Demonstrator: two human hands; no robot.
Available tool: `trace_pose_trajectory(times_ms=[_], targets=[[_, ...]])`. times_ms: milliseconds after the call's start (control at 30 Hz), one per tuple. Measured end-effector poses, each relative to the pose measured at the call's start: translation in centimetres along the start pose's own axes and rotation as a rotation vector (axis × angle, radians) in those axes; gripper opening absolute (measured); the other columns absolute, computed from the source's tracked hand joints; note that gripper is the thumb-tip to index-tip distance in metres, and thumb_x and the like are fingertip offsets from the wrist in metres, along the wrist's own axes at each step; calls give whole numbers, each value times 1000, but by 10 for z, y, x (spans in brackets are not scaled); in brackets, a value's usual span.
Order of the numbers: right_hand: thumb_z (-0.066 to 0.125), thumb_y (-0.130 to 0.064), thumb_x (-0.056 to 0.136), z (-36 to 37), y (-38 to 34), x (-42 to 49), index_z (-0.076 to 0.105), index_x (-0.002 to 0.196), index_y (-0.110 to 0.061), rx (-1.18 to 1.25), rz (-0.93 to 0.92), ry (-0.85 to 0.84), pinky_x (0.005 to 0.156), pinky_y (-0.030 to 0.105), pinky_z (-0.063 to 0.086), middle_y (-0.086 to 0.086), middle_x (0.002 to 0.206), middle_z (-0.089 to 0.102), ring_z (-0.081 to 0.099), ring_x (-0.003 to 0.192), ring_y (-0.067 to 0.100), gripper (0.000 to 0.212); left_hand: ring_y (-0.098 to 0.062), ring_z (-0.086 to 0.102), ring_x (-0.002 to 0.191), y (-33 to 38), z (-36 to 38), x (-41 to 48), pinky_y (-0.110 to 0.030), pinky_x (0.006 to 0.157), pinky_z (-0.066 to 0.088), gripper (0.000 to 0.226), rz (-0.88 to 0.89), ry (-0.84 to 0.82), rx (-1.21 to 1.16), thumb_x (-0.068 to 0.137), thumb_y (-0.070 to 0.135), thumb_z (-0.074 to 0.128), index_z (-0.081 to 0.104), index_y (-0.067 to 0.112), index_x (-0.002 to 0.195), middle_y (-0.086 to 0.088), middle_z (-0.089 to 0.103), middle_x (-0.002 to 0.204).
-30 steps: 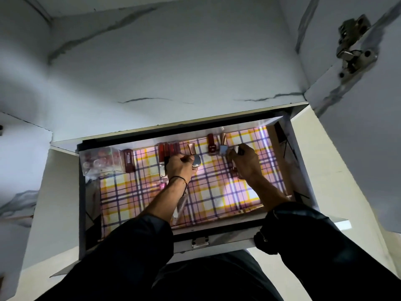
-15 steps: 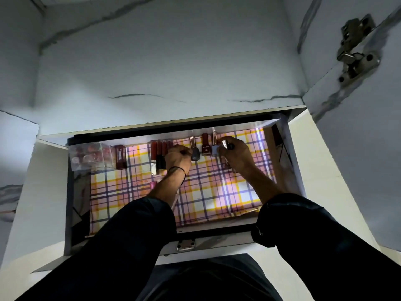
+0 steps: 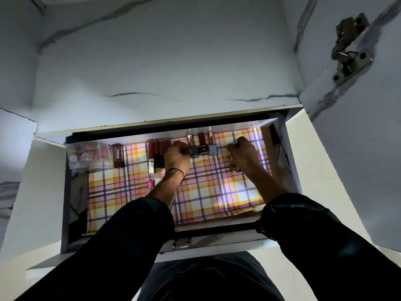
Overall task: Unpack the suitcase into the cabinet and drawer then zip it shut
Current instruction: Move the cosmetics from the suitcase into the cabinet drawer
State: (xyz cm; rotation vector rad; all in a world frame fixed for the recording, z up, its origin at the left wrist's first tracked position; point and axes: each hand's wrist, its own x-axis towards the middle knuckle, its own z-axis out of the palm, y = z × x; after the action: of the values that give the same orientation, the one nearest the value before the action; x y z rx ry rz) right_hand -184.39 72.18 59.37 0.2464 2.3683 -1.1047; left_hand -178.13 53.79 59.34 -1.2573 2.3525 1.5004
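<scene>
Against the back wall of the open drawer (image 3: 65,192), three nail polish bottles (image 3: 203,146) are lying in a row on the plaid liner (image 3: 217,192). The left hand (image 3: 176,156) is curling against the grey bottle (image 3: 194,151); whether it is gripping it I cannot tell. The right hand (image 3: 243,156) is pinching a small glinting object (image 3: 236,144) just right of the row.

Head view, straight down, close

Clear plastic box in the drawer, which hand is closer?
Left. The left hand is just past the lipsticks from the clear plastic box; the right hand lies beyond the nail polish bottles.
</scene>
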Motion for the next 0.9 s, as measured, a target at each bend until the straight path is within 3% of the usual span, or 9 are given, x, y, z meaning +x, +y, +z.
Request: trace_pose_trajectory(times_ms=[67, 133, 233, 367, 567, 700, 800, 900], targets=[[52, -36, 103, -1, -3, 0, 55, 115, -14, -91, -54, 21, 64, 39, 61, 6, 90, 67, 69, 74, 22, 25, -25, 65, 95, -1, -1, -3, -43, 88, 56, 27, 9, -28, -23, 87, -1, 65, 60, 23, 77, 5, 63, 85], [48, -39, 104, -2, -9, 0, 54, 115, -15, -141, -115, 18, 65, 39, 61, 3, 85, 64, 68, 71, 22, 27, -21, 62, 96, -2, -1, -5, -32, 90, 53, 19, 22, -59, 16, 86, -2, 64, 65, 17, 88, 1, 64, 91], [39, -41, 107, -2, -16, 0, 52, 119, -15, -200, -212, 14, 57, 35, 58, -1, 77, 58, 66, 66, 23, 32, -15, 53, 97, 0, -2, -8, -13, 77, 43, 25, 34, -81, 64, 86, -3, 64, 64, 8, 108, -6, 62, 103], [34, -40, 108, -6, -21, 0, 54, 122, -15, -174, -206, 63, 59, 41, 61, 1, 80, 62, 67, 63, 21, 34, -18, 58, 103, 0, -5, -11, -21, 84, 41, 33, 57, -113, 163, 86, 3, 69, 61, 6, 117, -7, 65, 111], [49, -41, 104, -8, 0, -5, 51, 99, -19, -45, -136, 148, 64, 41, 59, 5, 88, 67, 67, 70, 20, 22, -26, 64, 103, -1, -6, -7, -29, 85, 51, 36, 81, -139, 218, 82, 6, 74, 60, 8, 115, -12, 68, 109], [57, -36, 101, -6, 9, -12, 58, 111, -16, 8, -181, 44, 62, 24, 52, -3, 96, 66, 64, 78, 6, 22, -27, 66, 100, -1, -7, -6, -26, 78, 49, 38, 92, -152, 227, 80, 4, 75, 60, 6, 114, -13, 69, 108], [60, -33, 99, 0, 6, -13, 57, 122, -16, 20, -231, -3, 69, 27, 55, -2, 105, 66, 66, 88, 14, 29, -27, 66, 101, -1, -8, -7, -26, 78, 49, 39, 104, -154, 239, 79, 5, 77, 59, 7, 114, -13, 70, 108], [61, -31, 98, 4, 4, -10, 57, 125, -15, 30, -239, -9, 65, 28, 54, 6, 110, 69, 68, 92, 19, 31, -26, 65, 102, 0, -7, -7, -26, 79, 48, 40, 92, -159, 248, 80, 6, 77, 58, 8, 115, -12, 69, 110]])
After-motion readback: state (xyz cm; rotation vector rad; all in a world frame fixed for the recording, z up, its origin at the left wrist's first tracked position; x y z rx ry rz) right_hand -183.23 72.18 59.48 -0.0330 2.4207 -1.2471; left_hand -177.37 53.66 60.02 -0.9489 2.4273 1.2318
